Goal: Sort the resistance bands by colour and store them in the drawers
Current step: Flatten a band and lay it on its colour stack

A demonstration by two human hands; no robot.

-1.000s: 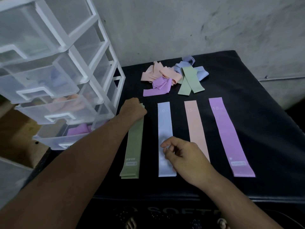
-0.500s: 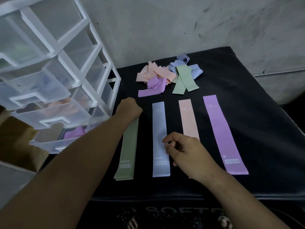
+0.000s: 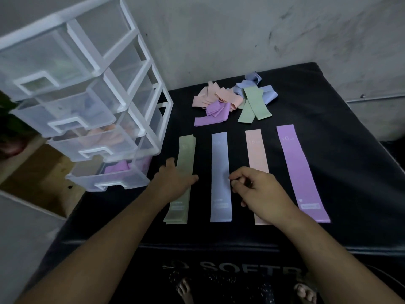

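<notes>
Resistance bands lie in two groups on the black mat (image 3: pixel 328 132). A tangled pile (image 3: pixel 232 102) of peach, purple, blue and green sits toward the wall. Nearer you are four flat strips side by side: a green band stack (image 3: pixel 187 150), a blue band (image 3: pixel 219 159), a peach band (image 3: pixel 254 150) and a purple band (image 3: pixel 294 163).

Your left hand (image 3: pixel 175 183) lies on the middle of the green stack with the fingers spread flat, pressing rather than gripping. Your right hand (image 3: pixel 260 189) hovers with its fingers loosely curled and the tips at the blue band's right edge. You probably aren't nipping that edge, but the view is too blurred to tell.

The drawer unit (image 3: pixel 140 84) stands to your left, every drawer pulled partly out. Peach shows in the third drawer (image 3: pixel 103 139) and purple in the bottom drawer (image 3: pixel 114 178).

The green stack's layers are already slightly fanned at the far end. Lifting it from the middle with one hand would likely let the ends droop and the layers slide apart. Dragging it sideways could carry it into the blue band and spoil the rows.

The light is dim and the drawer fronts are cloudy. Green and blue are faint in the upper drawers, so dropping a colour in the wrong one is the likeliest slip. The protruding bottom drawer could also catch your forearm.
</notes>
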